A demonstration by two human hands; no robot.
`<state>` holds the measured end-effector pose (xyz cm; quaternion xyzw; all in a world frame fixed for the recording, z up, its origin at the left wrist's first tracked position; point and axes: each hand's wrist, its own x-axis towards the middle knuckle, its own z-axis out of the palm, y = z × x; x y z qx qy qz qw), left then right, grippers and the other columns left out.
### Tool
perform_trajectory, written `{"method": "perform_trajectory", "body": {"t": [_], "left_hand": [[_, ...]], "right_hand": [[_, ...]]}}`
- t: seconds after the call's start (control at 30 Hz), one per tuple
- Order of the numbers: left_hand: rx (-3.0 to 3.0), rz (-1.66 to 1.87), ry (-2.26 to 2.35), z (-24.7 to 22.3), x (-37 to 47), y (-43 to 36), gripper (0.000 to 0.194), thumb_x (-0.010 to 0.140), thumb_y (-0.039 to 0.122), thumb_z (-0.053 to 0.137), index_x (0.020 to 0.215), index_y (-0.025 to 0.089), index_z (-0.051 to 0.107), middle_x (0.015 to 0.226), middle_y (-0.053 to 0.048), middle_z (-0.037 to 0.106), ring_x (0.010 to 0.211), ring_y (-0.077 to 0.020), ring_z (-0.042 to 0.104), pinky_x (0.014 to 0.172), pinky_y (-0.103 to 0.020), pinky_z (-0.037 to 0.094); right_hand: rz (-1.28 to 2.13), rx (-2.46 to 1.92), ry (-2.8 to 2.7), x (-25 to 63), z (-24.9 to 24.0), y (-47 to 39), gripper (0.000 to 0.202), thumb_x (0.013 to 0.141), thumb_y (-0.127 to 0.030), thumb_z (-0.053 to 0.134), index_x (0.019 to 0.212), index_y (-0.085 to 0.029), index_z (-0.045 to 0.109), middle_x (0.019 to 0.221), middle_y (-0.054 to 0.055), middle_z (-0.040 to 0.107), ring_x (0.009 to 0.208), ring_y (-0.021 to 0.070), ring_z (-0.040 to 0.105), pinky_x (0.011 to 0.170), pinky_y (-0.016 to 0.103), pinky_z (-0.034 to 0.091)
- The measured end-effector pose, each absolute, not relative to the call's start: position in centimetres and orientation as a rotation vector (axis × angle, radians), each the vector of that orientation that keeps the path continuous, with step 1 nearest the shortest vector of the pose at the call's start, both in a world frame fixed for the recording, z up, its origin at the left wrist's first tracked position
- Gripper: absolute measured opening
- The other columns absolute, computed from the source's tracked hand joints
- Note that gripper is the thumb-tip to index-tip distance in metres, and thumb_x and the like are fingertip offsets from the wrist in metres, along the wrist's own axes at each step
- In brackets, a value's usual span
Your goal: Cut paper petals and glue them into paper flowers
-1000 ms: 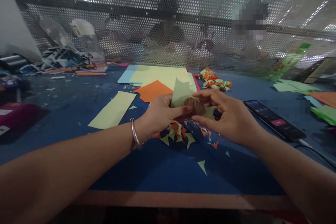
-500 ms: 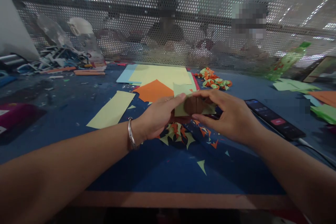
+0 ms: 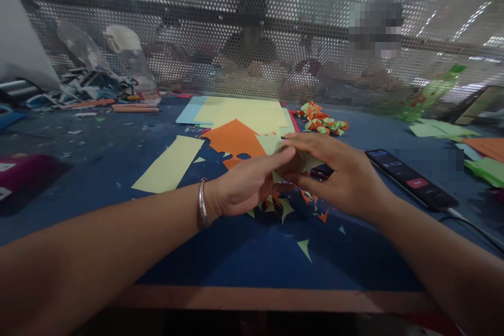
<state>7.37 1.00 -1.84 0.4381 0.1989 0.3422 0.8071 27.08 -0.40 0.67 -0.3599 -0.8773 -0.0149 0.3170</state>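
My left hand (image 3: 252, 181), with a silver bangle on its wrist, holds a folded or curved piece of pale green paper (image 3: 302, 163) from the left. Thumb and fingers of my right hand (image 3: 338, 170) grip the same paper from the right. Much of the paper is hidden by the fingers, and what lies inside the fold cannot be made out. Below the hands are several pointed paper scraps (image 3: 286, 210) in pale green and orange. Just beyond my left hand lies an orange sheet (image 3: 233, 137) with rounded bites cut out of its edge.
A pale yellow strip (image 3: 169, 164) lies left, stacked sheets (image 3: 244, 110) behind. Curled paper pieces (image 3: 325, 125) sit back right. A phone (image 3: 411, 181) with a cable, a green bottle (image 3: 435, 93) and paper offcuts (image 3: 441, 128) are right. A clear bottle (image 3: 136, 63) stands back left.
My left hand has shifted right and its fingers have straightened over the paper. The paper has bent or folded, so less of it shows between the hands.
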Motion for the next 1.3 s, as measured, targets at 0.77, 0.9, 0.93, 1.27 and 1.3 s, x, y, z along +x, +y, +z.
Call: {"method": "perform_trajectory", "body": {"t": [0.77,0.9,0.93,1.27,1.3], "left_hand": [[1.119,0.886,0.420,-2.4,7.7,1.1,0.025,0.083,0.035,0.079,0.102,0.018,0.075,0.106,-0.006,0.075,0.104,-0.0179,0.067,0.094,-0.028,0.049],[1.097,0.877,0.428,-2.1,7.4,1.2,0.024,0.081,0.032,0.082,0.099,0.017,0.076,0.104,-0.006,0.076,0.106,-0.0194,0.068,0.093,-0.030,0.050],[1.084,0.873,0.431,-2.0,7.3,1.2,0.022,0.081,0.030,0.081,0.098,0.017,0.076,0.105,-0.006,0.076,0.105,-0.0197,0.068,0.093,-0.031,0.050],[1.032,0.788,0.476,-1.7,6.6,1.5,0.020,0.077,0.024,0.084,0.094,0.015,0.077,0.096,-0.005,0.076,0.090,-0.0164,0.068,0.088,-0.032,0.053],[1.030,0.786,0.481,-1.7,6.6,1.5,0.019,0.077,0.024,0.084,0.093,0.015,0.077,0.095,-0.005,0.076,0.090,-0.0160,0.068,0.088,-0.032,0.053]], "right_hand": [[-0.150,-0.918,-2.320,27.3,1.0,-0.3,0.053,0.080,-0.028,0.079,0.130,-0.028,0.060,0.138,0.013,0.055,0.131,0.0336,0.053,0.111,0.056,0.042],[-0.129,-0.905,-2.346,27.5,0.9,-0.1,0.052,0.081,-0.025,0.077,0.130,-0.027,0.061,0.135,0.013,0.058,0.128,0.0332,0.056,0.108,0.054,0.045],[-0.124,-0.902,-2.353,27.6,0.9,-0.1,0.052,0.081,-0.025,0.076,0.130,-0.027,0.061,0.134,0.012,0.059,0.128,0.0330,0.056,0.107,0.054,0.045],[-0.087,-0.888,-2.390,27.6,1.1,-0.3,0.049,0.083,-0.025,0.076,0.130,-0.024,0.061,0.129,0.013,0.063,0.124,0.0303,0.059,0.106,0.051,0.047],[-0.089,-0.891,-2.391,27.6,1.1,-0.3,0.049,0.083,-0.025,0.076,0.130,-0.023,0.061,0.129,0.013,0.063,0.124,0.0302,0.059,0.106,0.050,0.047]]}}
